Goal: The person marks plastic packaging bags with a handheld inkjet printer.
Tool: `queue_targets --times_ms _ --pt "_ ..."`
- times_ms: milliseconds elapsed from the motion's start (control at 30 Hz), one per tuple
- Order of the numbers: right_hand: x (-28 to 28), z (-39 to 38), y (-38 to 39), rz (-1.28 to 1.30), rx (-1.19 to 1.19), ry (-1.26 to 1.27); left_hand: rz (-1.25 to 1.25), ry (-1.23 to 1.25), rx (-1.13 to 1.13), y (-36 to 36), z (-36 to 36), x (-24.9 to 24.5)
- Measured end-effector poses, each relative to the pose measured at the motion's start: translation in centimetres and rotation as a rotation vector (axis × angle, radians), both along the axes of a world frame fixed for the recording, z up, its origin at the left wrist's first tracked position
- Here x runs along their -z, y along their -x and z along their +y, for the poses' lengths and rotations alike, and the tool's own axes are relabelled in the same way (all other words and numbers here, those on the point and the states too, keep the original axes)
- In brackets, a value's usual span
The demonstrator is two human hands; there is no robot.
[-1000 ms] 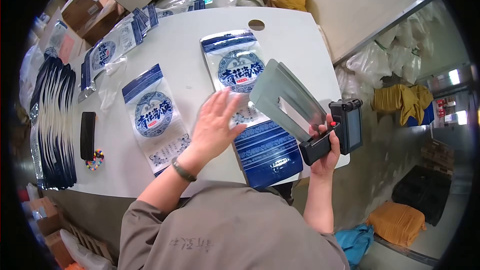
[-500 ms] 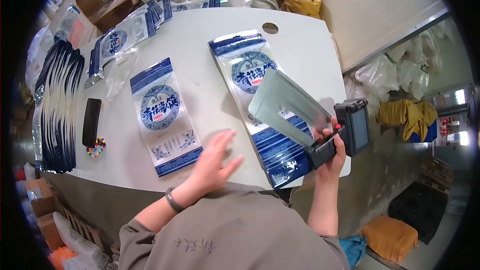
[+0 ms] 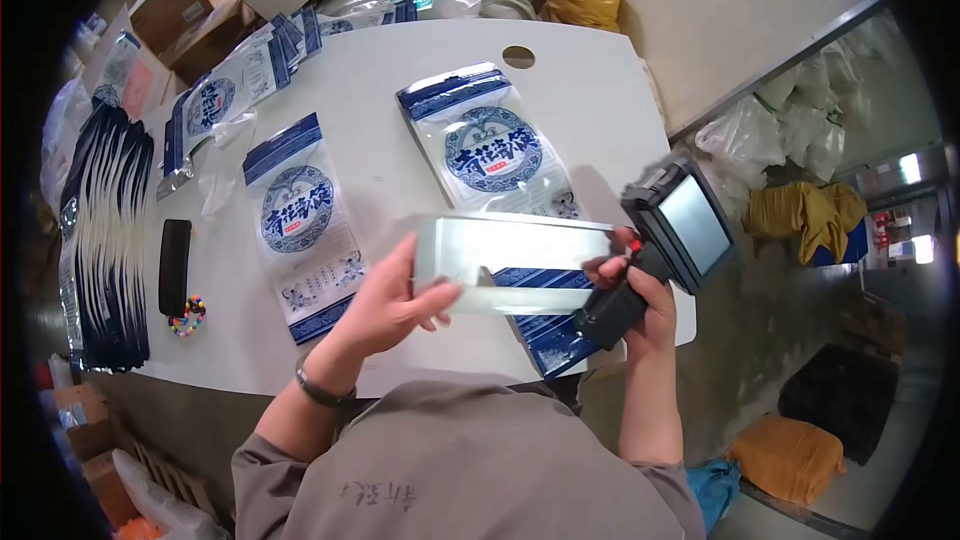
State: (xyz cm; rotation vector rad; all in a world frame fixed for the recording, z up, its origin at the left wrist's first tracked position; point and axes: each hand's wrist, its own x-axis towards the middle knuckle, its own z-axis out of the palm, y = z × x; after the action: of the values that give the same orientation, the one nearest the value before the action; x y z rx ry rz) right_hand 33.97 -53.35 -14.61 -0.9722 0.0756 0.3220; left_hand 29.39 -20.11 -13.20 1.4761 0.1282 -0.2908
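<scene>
In my right hand point(image 3: 640, 290) is a black device point(image 3: 655, 240) with a lit screen and a red button, which looks like a handheld inkjet printer. A long, pale metal guide frame point(image 3: 520, 225) extends left from it, with a cutout along its length. My left hand point(image 3: 395, 300) grips the frame's far left end, thumb in front and fingers partly hidden behind it. Below the frame lies a stack of blue-and-white printed plastic bags point(image 3: 490, 145), its lower half partly covered. Left of my left hand, another printed bag point(image 3: 298, 215) rests flat on the table.
The white table point(image 3: 370, 70) has a round hole near its back edge. Along its left side are a fanned row of bags point(image 3: 105, 240), a black phone-like object point(image 3: 174, 265) and a bead bracelet point(image 3: 187, 317). More bags point(image 3: 225, 100) and cardboard boxes point(image 3: 195, 15) crowd the back left.
My left hand has moved up and left and taken hold of the metal frame's end. The frame has swung from a steep diagonal to nearly level, while the device in my right hand has tilted.
</scene>
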Motion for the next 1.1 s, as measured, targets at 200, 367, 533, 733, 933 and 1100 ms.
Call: queue_targets --times_ms 200,367,533,733,933,1100 --pt "0.7 -2.4 -3.5 -0.138 0.096 0.127 0.064 0.204 -0.157 -0.9 -0.3 2.6" --pt "2.2 -3.7 -2.9 0.085 0.156 -0.004 -0.033 0.091 -0.396 -2.0 -1.1 5.6" --pt "3.3 -2.3 -2.1 0.078 0.186 0.020 0.015 -0.061 -0.344 -3.5 -3.6 6.9" --pt "3.6 -2.1 -1.9 0.079 0.204 0.006 0.033 -0.245 -0.302 -4.3 -1.9 6.4" --pt "4.3 -2.2 -1.7 0.133 0.230 -0.030 -0.306 -0.560 -0.304 -6.9 -0.6 7.8" --pt "3.2 -2.0 -1.9 0.077 0.289 0.059 -0.254 -0.551 -0.314 -6.2 -1.9 6.3"
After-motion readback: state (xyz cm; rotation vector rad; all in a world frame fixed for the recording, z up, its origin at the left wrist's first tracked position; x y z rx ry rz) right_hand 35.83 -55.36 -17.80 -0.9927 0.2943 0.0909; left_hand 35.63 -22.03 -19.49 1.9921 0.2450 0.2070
